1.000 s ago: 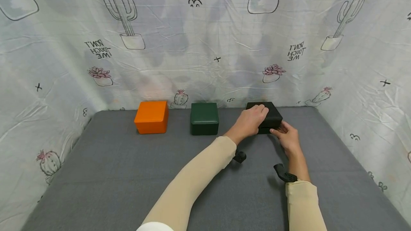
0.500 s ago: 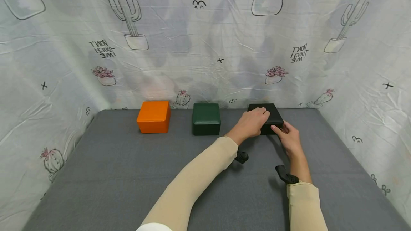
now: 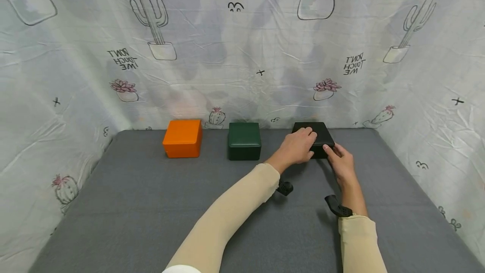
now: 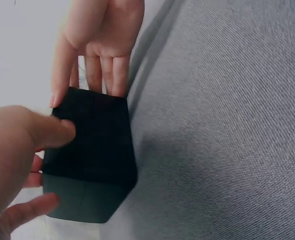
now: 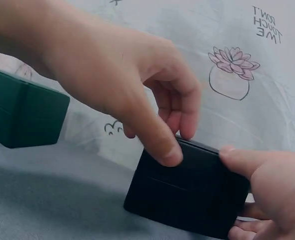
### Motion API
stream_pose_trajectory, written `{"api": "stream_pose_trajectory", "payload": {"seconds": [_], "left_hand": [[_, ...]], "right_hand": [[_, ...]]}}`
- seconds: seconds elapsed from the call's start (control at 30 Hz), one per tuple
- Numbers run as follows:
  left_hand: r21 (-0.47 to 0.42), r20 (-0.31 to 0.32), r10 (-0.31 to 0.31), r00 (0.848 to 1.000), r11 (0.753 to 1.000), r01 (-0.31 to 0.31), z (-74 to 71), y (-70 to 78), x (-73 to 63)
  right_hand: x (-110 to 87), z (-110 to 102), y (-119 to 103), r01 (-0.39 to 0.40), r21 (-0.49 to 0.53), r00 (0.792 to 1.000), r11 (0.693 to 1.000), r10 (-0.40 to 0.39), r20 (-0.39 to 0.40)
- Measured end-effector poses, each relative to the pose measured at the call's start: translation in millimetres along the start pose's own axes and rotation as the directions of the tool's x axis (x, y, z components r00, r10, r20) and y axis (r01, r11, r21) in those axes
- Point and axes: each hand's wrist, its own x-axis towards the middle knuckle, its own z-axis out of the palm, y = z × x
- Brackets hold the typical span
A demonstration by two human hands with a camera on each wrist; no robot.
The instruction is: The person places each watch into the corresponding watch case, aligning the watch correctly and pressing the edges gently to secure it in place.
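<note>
At the right of the back row, a black lidded box (image 3: 323,136) rests on the grey cloth with its lid down. My left hand (image 3: 297,145) reaches across and grips its left side, fingers on the top and thumb on the front, as the right wrist view of the box (image 5: 187,192) shows. At the right front corner, my right hand (image 3: 342,163) holds it with the thumb on the front edge and the fingers along the right side. In the left wrist view, both hands frame the dark front of the box (image 4: 95,137).
A dark green box (image 3: 244,140) stands left of the black one, and an orange box (image 3: 183,138) farther left. Behind them hangs a white cactus-print sheet (image 3: 212,66). The grey cloth (image 3: 151,205) spreads out in front.
A second ago the lid stood slightly raised with a gap at the front; it has come down and the gap is gone. My right thumb has shifted up the front.
</note>
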Motion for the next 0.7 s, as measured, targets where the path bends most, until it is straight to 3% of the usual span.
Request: {"api": "stream_pose_trajectory", "payload": {"seconds": [0.07, 0.13, 0.27, 0.37, 0.47, 0.57, 0.63, 0.7], "left_hand": [[-0.005, 0.016, 0.001, 1.000, 1.000, -0.001, -2.2, 0.5, -1.0], [-0.012, 0.020, 0.016, 1.000, 1.000, -0.016, -4.5, 0.9, -2.9], [-0.025, 0.009, 0.034, 0.999, 0.999, -0.034, -6.5, -0.7, -9.0], [-0.012, 0.001, 0.019, 1.000, 1.000, -0.019, -8.5, -4.1, -15.7], [-0.004, -0.008, 0.000, 1.000, 1.000, 0.000, -12.9, -10.3, -24.8], [-0.020, -0.022, -0.004, 1.000, 1.000, 0.004, -19.2, -21.0, -36.1], [-0.035, -0.025, -0.001, 1.000, 0.999, 0.000, -22.5, -30.7, -44.9], [-0.039, -0.020, 0.010, 1.000, 0.999, -0.010, -24.4, -40.9, -54.3]], "right_hand": [[-1.2, 0, -4, -0.026, 0.057, 0.998, 0.998, 0.029, -0.056], [-2.2, 1, -9, -0.024, 0.136, 0.984, 0.990, 0.047, -0.169], [-6.1, 6, -20, 0.093, 0.270, 0.914, 0.958, 0.025, -0.405], [-11.2, 15, -30, 0.196, 0.256, 0.882, 0.947, -0.057, -0.467], [-17.3, 23, -36, 0.259, 0.150, 0.883, 0.954, -0.170, -0.438], [-23.2, 31, -39, 0.299, -0.006, 0.902, 0.954, -0.285, -0.324], [-26.3, 36, -39, 0.338, -0.112, 0.910, 0.935, -0.354, -0.216], [-28.7, 41, -39, 0.389, -0.205, 0.904, 0.898, -0.415, -0.103]]}}
